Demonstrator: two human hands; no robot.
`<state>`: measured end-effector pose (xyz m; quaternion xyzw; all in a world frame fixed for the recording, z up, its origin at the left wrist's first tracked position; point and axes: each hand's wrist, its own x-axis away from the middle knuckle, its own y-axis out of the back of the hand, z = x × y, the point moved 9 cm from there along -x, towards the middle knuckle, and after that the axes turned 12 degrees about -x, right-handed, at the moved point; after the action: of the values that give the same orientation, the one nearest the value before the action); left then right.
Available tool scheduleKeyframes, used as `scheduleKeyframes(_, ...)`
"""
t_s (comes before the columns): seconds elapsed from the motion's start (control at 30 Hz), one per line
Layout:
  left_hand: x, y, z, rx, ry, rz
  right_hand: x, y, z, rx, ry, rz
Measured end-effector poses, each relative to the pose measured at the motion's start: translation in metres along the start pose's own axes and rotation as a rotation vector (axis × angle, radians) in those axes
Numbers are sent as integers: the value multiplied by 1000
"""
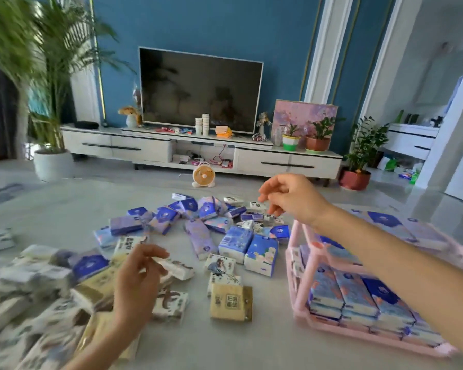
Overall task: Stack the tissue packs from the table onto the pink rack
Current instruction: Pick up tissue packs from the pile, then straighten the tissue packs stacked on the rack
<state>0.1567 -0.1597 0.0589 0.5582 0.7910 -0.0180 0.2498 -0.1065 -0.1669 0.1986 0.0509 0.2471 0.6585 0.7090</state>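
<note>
We are logging tissue packs (235,243): blue, lilac, white and tan, lying jumbled across the table (251,343); one white pack (178,269) being pinched by the left hand (137,279); others sitting in rows on the pink rack's (358,333) two tiers.

I'm in the living room of a home. A big dark TV (201,89) stands over a long white cabinet (112,145) against a blue wall (225,22). A painting (305,113) and potted plants (318,142) sit on the cabinet, and a small fan (203,176) is below it. A tall palm (51,62) fills the corner, and tissue packs (235,244) lie spread before me.
</note>
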Motion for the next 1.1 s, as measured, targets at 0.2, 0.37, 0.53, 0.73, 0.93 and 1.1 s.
scheduleKeyframes(0.2,1,58,9,-3,-56,-131,-17,-120,-19,26,-113,218)
scheduleKeyframes(0.37,-14,104,22,-29,-79,-206,-41,-203,-49,29,-169,328)
scheduleKeyframes(0.53,-21,120,30,-28,-113,-237,-85,-181,-127,505,-307,54)
scheduleKeyframes(0.73,-19,94,28,-182,-207,-76,-83,-199,-161,915,-386,191)
scheduleKeyframes(0.93,-25,51,42,16,92,172,-72,-214,-116,276,-326,218)
scheduleKeyframes(1.1,-37,29,59,441,511,274,-27,-231,-32,126,-38,552)
